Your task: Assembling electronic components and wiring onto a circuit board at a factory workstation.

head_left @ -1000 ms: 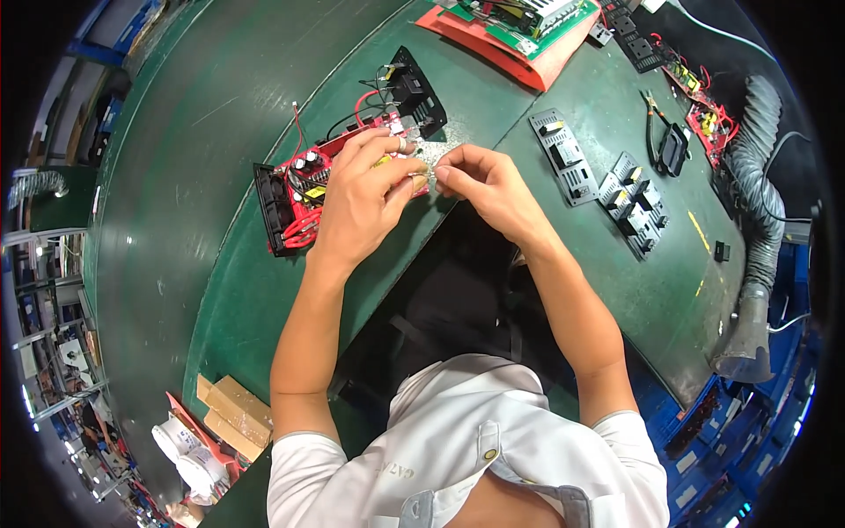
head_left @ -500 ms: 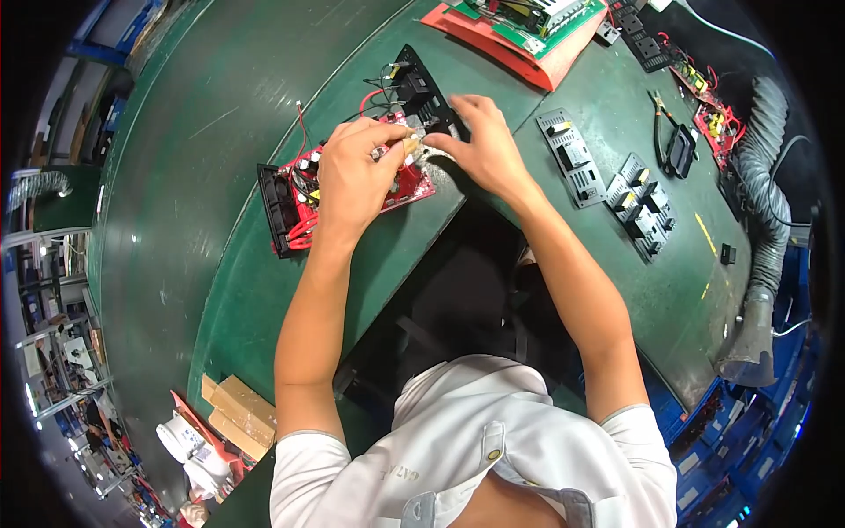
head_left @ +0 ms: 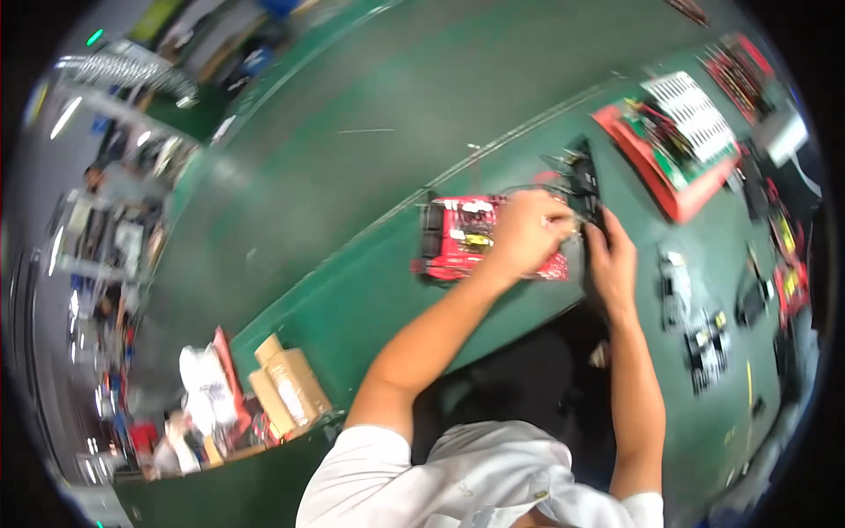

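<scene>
**Both hands on the red circuit board, head view blurred**

Far left, below the tabletop edge: brown cardboard boxes [head_left: 286, 387] and a white bag [head_left: 204, 380], well apart from the work. Blur hides any detail.

Green tabletop [head_left: 352, 299] runs diagonally from lower left to upper right.

Centre: red circuit board [head_left: 471, 238] lies flat on the tabletop near its front edge. A black part sits along the board's left end.

Left hand [head_left: 526, 233] lies over the right portion of the board, fingers curled down onto it. Motion blur; cannot tell whether the fingers pinch anything.

Just right of it: right hand [head_left: 613, 260], fingers bent and pointing up toward a black component [head_left: 583, 180] with thin wires at the board's right end. The fingertips meet the left hand's fingertips at that spot. Grip not resolvable; contact with the black component looks likely, not certain.

Further right, upper: red tray [head_left: 673, 198] holding a green board, with a white ribbed part [head_left: 691, 110] resting on top. Apart from both hands.

Right edge: several small black modules [head_left: 709, 343] on the tabletop, and more red boards [head_left: 788, 282] near the rim, strongly distorted.
</scene>
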The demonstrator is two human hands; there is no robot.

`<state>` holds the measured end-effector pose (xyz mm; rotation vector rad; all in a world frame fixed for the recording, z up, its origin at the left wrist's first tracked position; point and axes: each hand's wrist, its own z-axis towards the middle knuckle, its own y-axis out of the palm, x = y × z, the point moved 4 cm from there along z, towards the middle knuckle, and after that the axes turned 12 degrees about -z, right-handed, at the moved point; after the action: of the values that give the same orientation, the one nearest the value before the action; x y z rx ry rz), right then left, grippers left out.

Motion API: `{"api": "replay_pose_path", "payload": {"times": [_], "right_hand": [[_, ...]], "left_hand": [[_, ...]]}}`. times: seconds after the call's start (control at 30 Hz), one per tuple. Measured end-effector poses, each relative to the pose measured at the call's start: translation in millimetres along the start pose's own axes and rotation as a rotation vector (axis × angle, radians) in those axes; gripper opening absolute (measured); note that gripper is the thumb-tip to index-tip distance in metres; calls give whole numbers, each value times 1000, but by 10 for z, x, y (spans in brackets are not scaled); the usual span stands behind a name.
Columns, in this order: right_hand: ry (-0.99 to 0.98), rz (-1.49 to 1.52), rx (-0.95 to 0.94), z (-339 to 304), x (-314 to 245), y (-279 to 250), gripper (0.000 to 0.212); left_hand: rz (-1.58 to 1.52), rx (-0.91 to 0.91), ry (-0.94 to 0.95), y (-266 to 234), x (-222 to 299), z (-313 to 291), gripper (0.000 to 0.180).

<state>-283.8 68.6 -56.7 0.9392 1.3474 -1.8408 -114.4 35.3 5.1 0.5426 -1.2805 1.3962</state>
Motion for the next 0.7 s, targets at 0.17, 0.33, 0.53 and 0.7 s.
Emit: {"api": "replay_pose_path", "payload": {"times": [0.17, 0.33, 0.53, 0.7], "right_hand": [[-75, 13, 45, 113, -274, 337, 37], [-227, -20, 172, 142, -120, 110, 36], [-216, 33, 159, 68, -169, 51, 33], [-339, 66, 226, 16, -279, 112, 34]], "left_hand": [[17, -15, -135, -387, -66, -75, 22], [-31, -61, -223, -107, -36, 74, 18], [-72, -67, -252, -103, -142, 8, 18], [105, -42, -66, -141, 70, -22, 19]]}}
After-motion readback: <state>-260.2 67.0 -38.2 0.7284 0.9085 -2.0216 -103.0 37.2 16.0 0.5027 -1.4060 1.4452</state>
